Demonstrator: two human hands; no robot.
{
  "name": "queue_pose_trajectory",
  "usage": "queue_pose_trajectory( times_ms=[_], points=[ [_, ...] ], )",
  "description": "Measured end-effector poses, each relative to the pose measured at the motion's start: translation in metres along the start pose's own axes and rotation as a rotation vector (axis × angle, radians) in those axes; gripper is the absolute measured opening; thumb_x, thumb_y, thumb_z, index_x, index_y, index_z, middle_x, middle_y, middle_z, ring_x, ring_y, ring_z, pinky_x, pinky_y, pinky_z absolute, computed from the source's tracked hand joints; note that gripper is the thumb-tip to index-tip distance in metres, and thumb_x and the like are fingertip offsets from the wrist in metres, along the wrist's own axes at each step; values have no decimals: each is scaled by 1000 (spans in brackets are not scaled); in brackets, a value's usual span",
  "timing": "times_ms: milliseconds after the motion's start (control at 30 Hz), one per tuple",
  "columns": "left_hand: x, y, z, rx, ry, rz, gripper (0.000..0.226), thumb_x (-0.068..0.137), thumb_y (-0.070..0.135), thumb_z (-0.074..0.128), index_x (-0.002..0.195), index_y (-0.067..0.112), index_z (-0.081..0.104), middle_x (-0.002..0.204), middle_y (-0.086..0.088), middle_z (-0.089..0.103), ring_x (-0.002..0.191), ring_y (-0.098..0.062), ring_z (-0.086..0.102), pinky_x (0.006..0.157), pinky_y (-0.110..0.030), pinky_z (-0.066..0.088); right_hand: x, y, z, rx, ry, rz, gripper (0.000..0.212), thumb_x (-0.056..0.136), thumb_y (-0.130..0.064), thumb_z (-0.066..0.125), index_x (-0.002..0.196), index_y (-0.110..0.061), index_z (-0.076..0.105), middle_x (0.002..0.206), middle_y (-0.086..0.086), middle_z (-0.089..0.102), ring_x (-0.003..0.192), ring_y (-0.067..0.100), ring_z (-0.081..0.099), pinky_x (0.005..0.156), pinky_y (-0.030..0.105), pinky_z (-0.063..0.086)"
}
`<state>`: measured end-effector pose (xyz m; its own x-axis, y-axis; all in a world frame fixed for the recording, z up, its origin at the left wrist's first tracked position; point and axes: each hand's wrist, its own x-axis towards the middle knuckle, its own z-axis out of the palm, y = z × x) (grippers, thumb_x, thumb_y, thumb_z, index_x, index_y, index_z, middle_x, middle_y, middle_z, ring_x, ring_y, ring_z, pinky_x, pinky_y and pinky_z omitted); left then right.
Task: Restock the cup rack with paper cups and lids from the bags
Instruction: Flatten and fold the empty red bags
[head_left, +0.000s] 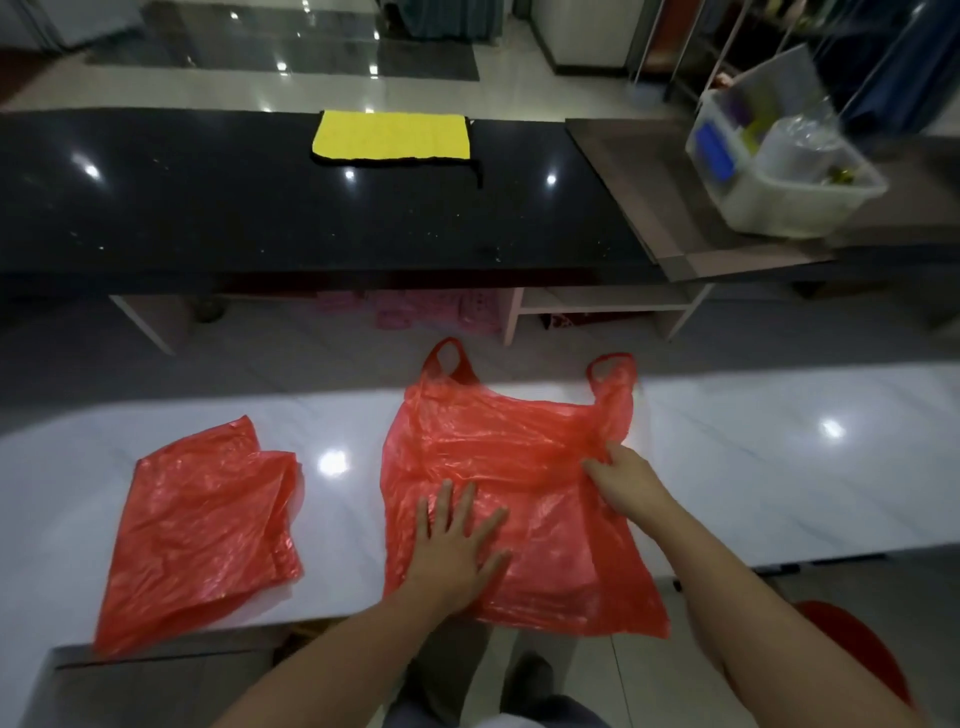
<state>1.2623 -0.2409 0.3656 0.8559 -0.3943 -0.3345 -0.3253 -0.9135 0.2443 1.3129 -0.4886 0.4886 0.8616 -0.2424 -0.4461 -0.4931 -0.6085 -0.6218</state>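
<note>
A flat red plastic bag (498, 447) with two handles lies spread on the white marble counter (779, 467) in front of me. My left hand (457, 545) presses flat on the bag's lower left part, fingers straight and spread. My right hand (623, 483) pinches the film at the bag's right side, below the right handle. A second red plastic bag (202, 525), folded over, lies to the left on the same counter. No cups, lids or cup rack are in sight.
Beyond the white counter runs a black counter (260, 208) with a yellow cloth (392, 136) on it. A clear plastic bin (789, 197) of items sits at the far right. A red stool (857, 654) stands at my lower right.
</note>
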Motion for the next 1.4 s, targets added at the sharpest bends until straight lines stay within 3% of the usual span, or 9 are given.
queue_pose_trajectory(
  times_ms=[167, 300, 500, 567, 633, 767, 1033, 1233, 1400],
  points=[
    [6, 13, -7, -227, 81, 118, 56, 105, 56, 25, 158, 40, 25, 169, 0, -7, 156, -27, -12, 125, -40, -9, -8, -65, 39, -355, -124, -204, 26, 99, -20, 43, 99, -5, 63, 109, 22, 68, 103, 40, 63, 84, 38, 49],
    [-3, -12, -25, -469, 294, 44, 51, 100, 38, 38, 139, 13, 59, 152, -12, 47, 142, -33, 43, 119, -46, 34, -17, -105, 70, -512, -262, -160, 32, 96, -6, 41, 108, 6, 68, 114, 27, 67, 108, 42, 64, 89, 39, 50],
    [-42, -59, -35, -795, 357, -200, 33, 107, 24, 43, 136, 25, 59, 139, 12, 52, 129, -13, 50, 115, -34, 36, -24, -122, 112, -514, -336, -126, 33, 99, -11, 41, 109, 5, 68, 110, 23, 68, 100, 39, 67, 79, 35, 53],
    [-46, -67, -40, -883, 336, -231, 31, 107, 21, 45, 133, 28, 60, 133, 12, 57, 123, -11, 54, 108, -30, 40, -27, -125, 122, -399, -346, -83, 30, 100, -12, 42, 107, 4, 67, 102, 18, 69, 77, 28, 69, 62, 26, 52],
    [-50, -74, -45, -829, 398, -233, 29, 105, 18, 47, 127, 28, 63, 126, 10, 61, 115, -10, 56, 102, -28, 44, -29, -126, 124, -339, -331, -39, 30, 99, -12, 44, 112, 3, 66, 104, 19, 70, 81, 27, 71, 60, 26, 53],
    [-63, -81, -39, -524, 373, -128, 28, 103, 23, 48, 126, 22, 62, 130, 6, 59, 119, -9, 51, 105, -29, 43, -17, -110, 101, -268, -197, -22, 35, 100, -18, 42, 111, 3, 67, 117, 25, 66, 107, 42, 64, 85, 40, 52],
    [-18, -37, -51, -244, 188, -39, 53, 106, 47, 29, 158, 35, 25, 168, 5, 18, 156, -20, 7, 127, -47, 8, -20, -29, 28, -9, -50, 213, 25, 96, -14, 43, 91, -3, 65, 92, 20, 70, 82, 38, 69, 82, 53, 59],
    [50, 24, -57, -30, 44, 160, 57, 106, 48, 28, 160, 38, 13, 170, 1, 3, 156, -23, -6, 126, -52, 1, -35, 5, 5, 161, -6, 223, 26, 100, -22, 44, 95, -9, 66, 94, 15, 69, 85, 34, 70, 82, 49, 60],
    [89, 60, -34, 36, -36, 144, 60, 103, 59, 25, 159, 46, 6, 171, 1, -5, 156, -27, -12, 123, -57, -5, -44, 30, -19, 313, 64, 226, 33, 100, -26, 48, 73, -22, 65, 74, 1, 69, 68, 19, 64, 52, 18, 46]
  ],
)
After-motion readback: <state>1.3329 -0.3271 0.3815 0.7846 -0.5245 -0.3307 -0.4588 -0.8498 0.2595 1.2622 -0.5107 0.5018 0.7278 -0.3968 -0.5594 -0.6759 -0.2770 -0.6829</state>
